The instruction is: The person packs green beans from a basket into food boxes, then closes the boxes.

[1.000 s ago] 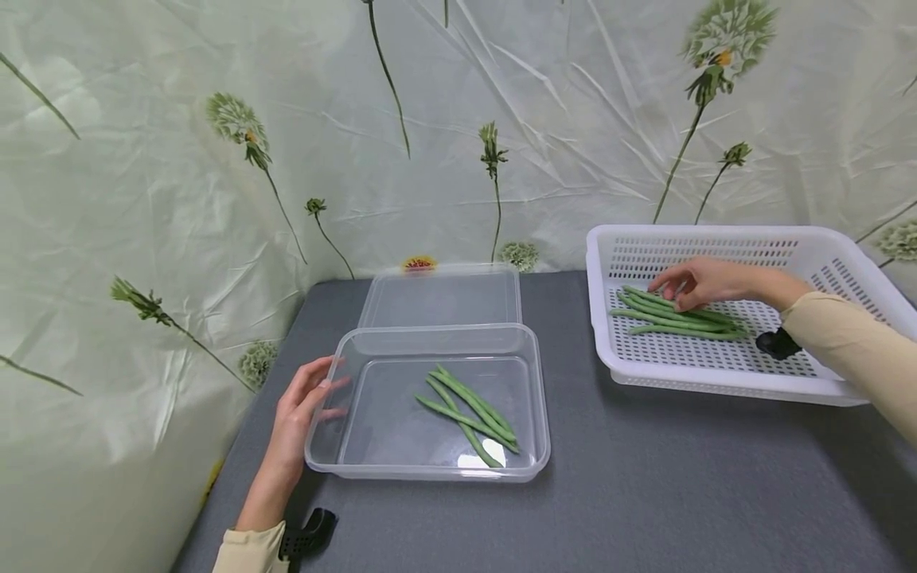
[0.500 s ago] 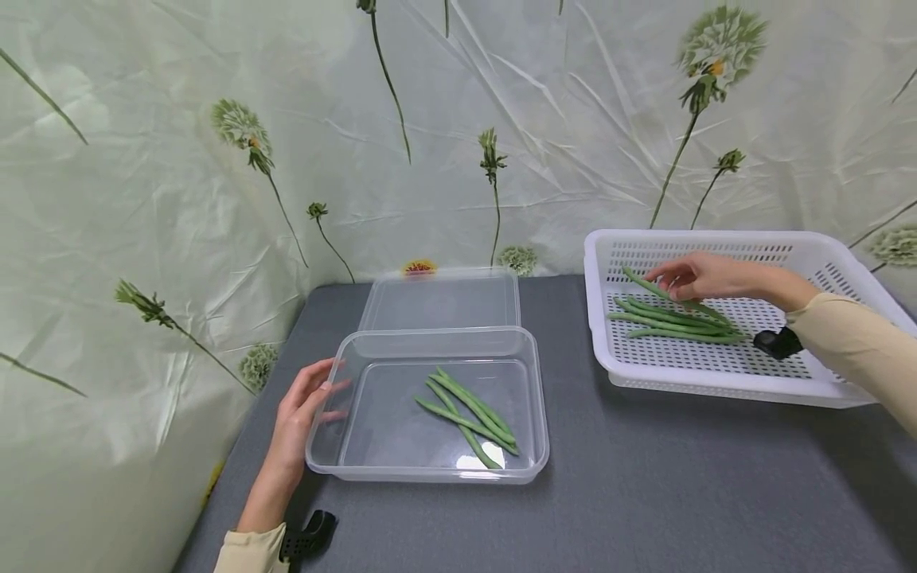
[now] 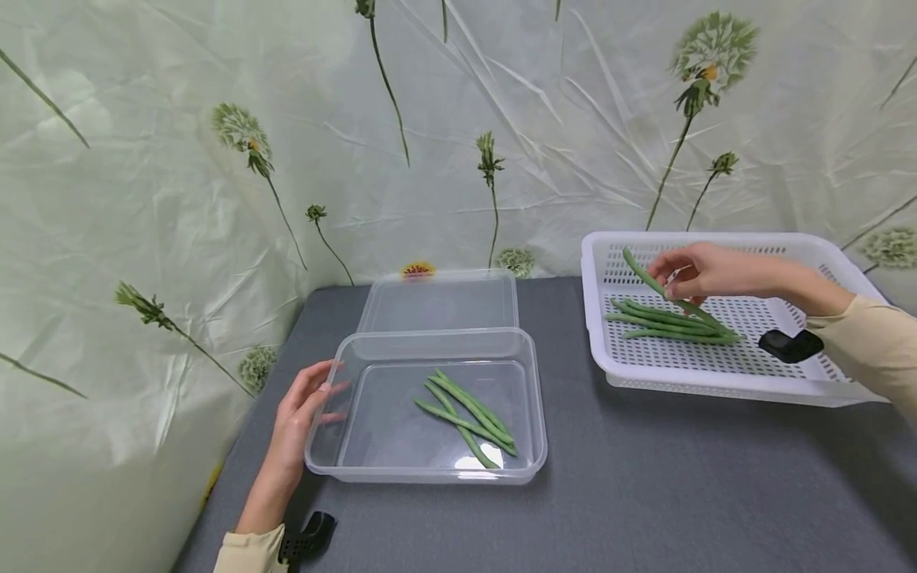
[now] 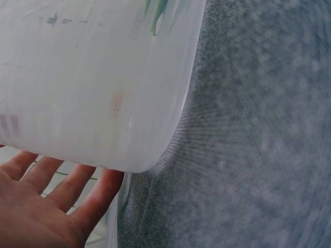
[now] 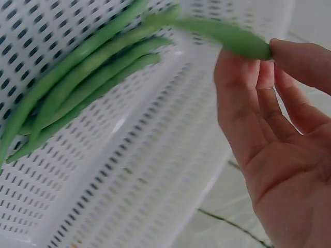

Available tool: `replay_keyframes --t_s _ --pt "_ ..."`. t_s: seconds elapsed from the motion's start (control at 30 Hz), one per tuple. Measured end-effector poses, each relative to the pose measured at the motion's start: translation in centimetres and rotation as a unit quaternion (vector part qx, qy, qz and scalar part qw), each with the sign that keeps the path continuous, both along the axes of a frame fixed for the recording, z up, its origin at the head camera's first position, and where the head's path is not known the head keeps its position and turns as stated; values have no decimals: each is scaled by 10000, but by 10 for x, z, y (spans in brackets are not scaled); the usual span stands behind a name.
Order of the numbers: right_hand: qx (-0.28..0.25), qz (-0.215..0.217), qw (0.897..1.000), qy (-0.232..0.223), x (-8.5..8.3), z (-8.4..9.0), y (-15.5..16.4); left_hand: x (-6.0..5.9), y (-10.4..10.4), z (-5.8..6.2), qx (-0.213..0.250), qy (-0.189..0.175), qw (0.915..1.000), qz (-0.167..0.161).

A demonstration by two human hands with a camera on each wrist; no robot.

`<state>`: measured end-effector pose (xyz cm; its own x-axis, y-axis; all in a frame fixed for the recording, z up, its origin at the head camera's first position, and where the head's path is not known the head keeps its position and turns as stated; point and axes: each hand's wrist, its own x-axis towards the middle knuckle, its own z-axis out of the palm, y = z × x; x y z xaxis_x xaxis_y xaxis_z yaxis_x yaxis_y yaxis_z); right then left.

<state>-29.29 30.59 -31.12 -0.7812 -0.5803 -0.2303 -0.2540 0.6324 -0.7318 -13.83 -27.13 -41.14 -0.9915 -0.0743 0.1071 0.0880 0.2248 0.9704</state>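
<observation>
This looks like picking: the right hand [image 3: 708,270] pinches one slender green bean [image 3: 643,274] at the white perforated plastic basket [image 3: 716,383], far right. The left hand [image 3: 290,418], fingers spread, touches the clear rectangular plastic box [image 3: 383,422]. Next probably calls for lifting the bean clear.

The bare left hand [image 3: 292,410] reaches forward from a long cream fabric sleeve [image 3: 251,551], its fingers fanned apart and only slightly bent, the palm turned inward to the right. The bare right hand [image 3: 702,272] extends leftward, a matching cream sleeve [image 3: 870,342] ending above its wrist; thumb and index finger pinch together, the other fingers loosely bent behind them.
</observation>
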Motion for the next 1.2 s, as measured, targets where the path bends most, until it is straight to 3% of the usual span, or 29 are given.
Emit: replay_keyframes --t_s 0.23,0.7,1.0,1.2 --pt "-78 -144 9981 593 24 15 -6 0 -1 0 -12 4 10000 -21" --pt "-717 -771 9842 1426 55 18 -22 0 0 1 -5 -50 10000 -6" --pt "-1468 -1011 9724 1503 73 8 -51 1 0 -2 58 -37 10000 12" --pt "-2492 -844 9570 1225 81 1 -75 0 -1 0 66 -51 10000 5"
